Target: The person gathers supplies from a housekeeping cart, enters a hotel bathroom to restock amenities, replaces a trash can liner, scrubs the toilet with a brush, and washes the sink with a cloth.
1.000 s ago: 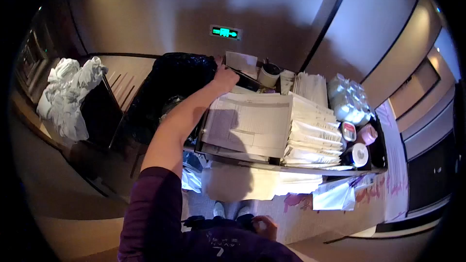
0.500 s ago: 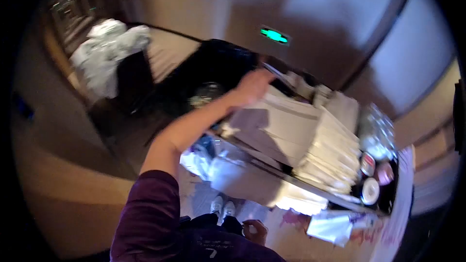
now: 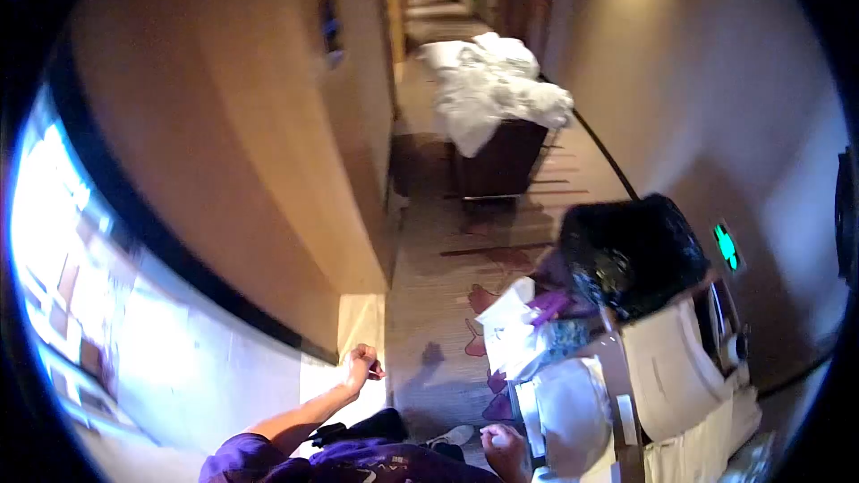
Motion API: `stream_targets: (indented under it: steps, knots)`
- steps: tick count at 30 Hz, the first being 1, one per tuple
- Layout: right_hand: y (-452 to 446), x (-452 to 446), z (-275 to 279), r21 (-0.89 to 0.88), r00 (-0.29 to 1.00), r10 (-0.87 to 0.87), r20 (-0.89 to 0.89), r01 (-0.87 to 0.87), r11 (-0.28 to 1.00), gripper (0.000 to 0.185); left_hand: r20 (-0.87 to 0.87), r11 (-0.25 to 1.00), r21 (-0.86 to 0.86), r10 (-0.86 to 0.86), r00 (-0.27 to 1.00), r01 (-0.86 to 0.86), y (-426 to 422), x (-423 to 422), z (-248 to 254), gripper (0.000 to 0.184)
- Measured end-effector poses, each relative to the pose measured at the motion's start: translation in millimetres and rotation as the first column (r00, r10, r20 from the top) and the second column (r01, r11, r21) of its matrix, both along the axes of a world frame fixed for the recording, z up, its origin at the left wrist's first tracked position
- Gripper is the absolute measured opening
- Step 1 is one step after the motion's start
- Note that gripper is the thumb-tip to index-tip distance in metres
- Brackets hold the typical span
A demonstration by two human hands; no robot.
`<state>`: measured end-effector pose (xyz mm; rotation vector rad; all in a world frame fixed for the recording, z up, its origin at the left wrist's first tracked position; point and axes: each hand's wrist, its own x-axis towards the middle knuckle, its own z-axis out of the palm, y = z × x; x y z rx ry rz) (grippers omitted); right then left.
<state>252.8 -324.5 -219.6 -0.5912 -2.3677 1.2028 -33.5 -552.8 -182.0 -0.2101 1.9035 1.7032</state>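
My left hand (image 3: 362,367) is held out low over the pale doorway floor, its fingers curled. Whether anything small is inside it I cannot make out. Close to the cart's left side is my right hand (image 3: 506,447), closed like a fist, with its contents, if any, hidden. The housekeeping cart (image 3: 624,411) carries folded white linen (image 3: 667,367) on top. A black bin bag (image 3: 635,255) lines the opening at its far end. White and purple items (image 3: 523,322) hang at its side, beside a bulging white bag (image 3: 573,411).
Farther down the corridor stands a dark bin (image 3: 501,161) heaped with white crumpled linen (image 3: 492,89). A bright doorway opens on my left past a wall edge (image 3: 295,304). A green exit sign (image 3: 727,246) glows on the right wall (image 3: 680,63).
My view has swung left, from the cart toward the corridor and a bright doorway. My left hand has come away from the cart top and now hangs low on the left.
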Motion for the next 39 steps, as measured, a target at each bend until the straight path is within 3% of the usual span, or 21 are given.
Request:
stream_targets:
  steps: [3, 7, 9, 10, 11, 12, 13, 14, 15, 16, 17, 19, 22, 23, 27, 30, 32, 35, 39]
  knots:
    - [-16, -52, 8, 0.064, 0.985, 0.173, -0.019, -0.172, 0.983, 0.005, -0.017, 0.977, 0.161, 0.147, 0.989, -0.143, -70, 3, -35, 0.023]
    - [-87, -135, 17, 0.090, 0.942, 0.336, 0.022, -0.337, 0.937, 0.006, -0.031, 0.954, 0.201, 0.234, 0.972, -0.223, -149, 9, -20, 0.041]
    - [-138, -182, 15, 0.098, 0.866, 0.499, 0.025, -0.499, 0.861, 0.006, -0.092, 0.948, 0.238, 0.240, 0.966, -0.213, -204, 12, 9, 0.051]
    - [-179, -201, 43, 0.061, 0.851, 0.523, 0.053, -0.526, 0.849, 0.006, -0.033, 0.929, 0.219, 0.312, 0.949, -0.298, -236, 11, 14, 0.057]
    - [-206, -222, 28, 0.024, 0.802, 0.597, -0.007, -0.597, 0.802, 0.005, -0.002, 0.903, 0.245, 0.364, 0.932, -0.352, -267, 10, 19, 0.050]
    - [-240, -239, 46, -0.124, 0.767, 0.637, -0.071, -0.641, 0.758, 0.005, 0.047, 0.853, 0.244, 0.465, 0.884, -0.462, -295, 12, 25, 0.044]
    - [-267, -255, 44, -0.195, 0.737, 0.675, -0.046, -0.669, 0.717, 0.007, 0.097, 0.804, 0.239, 0.539, 0.837, -0.545, -322, 12, 28, 0.039]
    - [-287, -265, 44, -0.386, 0.780, 0.625, 0.025, -0.569, 0.726, 0.005, 0.081, 0.785, 0.240, 0.570, 0.818, -0.571, -349, 16, 23, 0.035]
    - [-305, -277, 53, -0.436, 0.793, 0.606, -0.055, -0.565, 0.700, 0.004, 0.067, 0.725, 0.262, 0.644, 0.762, -0.637, -369, 19, 15, 0.027]
    - [-327, -288, 72, -0.694, 0.861, 0.507, -0.050, -0.395, 0.602, 0.008, 0.090, 0.677, 0.301, 0.680, 0.727, -0.671, -394, 17, 4, 0.023]
    - [-333, -291, 84, -0.823, 0.890, 0.444, -0.102, -0.327, 0.465, 0.016, 0.115, 0.632, 0.339, 0.707, 0.697, -0.697, -409, 22, -7, 0.019]
    - [-325, -299, 91, -0.930, 0.937, 0.306, -0.171, -0.256, 0.265, 0.022, 0.215, 0.513, 0.395, 0.754, 0.620, -0.762, -423, 23, -23, 0.009]
    - [-296, -306, 121, -0.966, 0.977, 0.116, -0.181, -0.198, 0.165, 0.028, 0.249, 0.547, 0.478, 0.666, 0.703, -0.687, -430, 25, -43, 0.011]
    - [-291, -308, 136, -0.950, 0.976, 0.054, -0.212, -0.218, 0.222, 0.026, 0.256, 0.567, 0.525, 0.605, 0.753, -0.635, -438, 21, -53, 0.013]
    - [-228, -274, 171, -0.867, 0.932, -0.180, -0.313, -0.204, 0.455, 0.021, 0.387, 0.689, 0.443, 0.429, 0.816, -0.573, -402, 22, -64, 0.013]
    - [-203, -220, 202, -0.859, 0.863, -0.373, -0.342, -0.126, 0.496, 0.023, 0.457, 0.790, 0.429, 0.230, 0.859, -0.439, -395, 8, -80, 0.010]
    - [-180, -177, 210, -0.878, 0.795, -0.502, -0.341, -0.078, 0.472, 0.028, 0.457, 0.889, 0.376, 0.067, 0.887, -0.261, -381, -1, -83, 0.007]
    - [-151, -104, 221, -0.838, 0.687, -0.609, -0.397, -0.001, 0.545, 0.029, 0.487, 0.899, 0.405, -0.061, 0.871, -0.164, -369, -21, -124, 0.005]
    - [-134, -7, 238, -0.661, 0.541, -0.696, -0.472, 0.305, 0.686, 0.024, 0.450, 0.978, 0.173, 0.028, 0.892, -0.118, -305, -17, -78, 0.006]
